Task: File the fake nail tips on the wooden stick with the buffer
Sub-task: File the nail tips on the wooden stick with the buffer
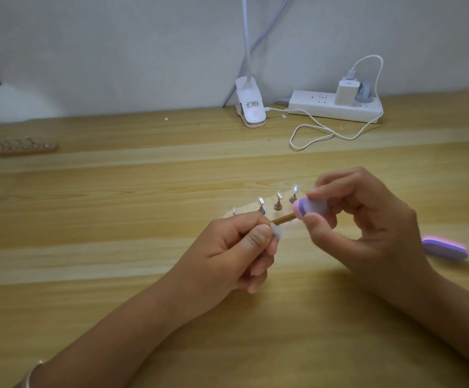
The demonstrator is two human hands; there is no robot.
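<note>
My left hand (236, 247) pinches a clear fake nail tip (276, 232) between thumb and forefinger, a little above the table. My right hand (362, 219) grips a small pink and purple buffer (307, 209), its end close to the nail tip and just right of it. Behind both hands a wooden stick (278, 217) lies on the table with several small metal holders standing on it, some carrying clear nail tips (294, 189). My left hand hides the stick's left part.
A second pink and purple buffer (446, 247) lies at the right. A second wooden stick with holders (27, 147) sits far left. At the back stand a white clip lamp (250, 106), a power strip (336, 106) with charger, and a looped white cable (311, 135).
</note>
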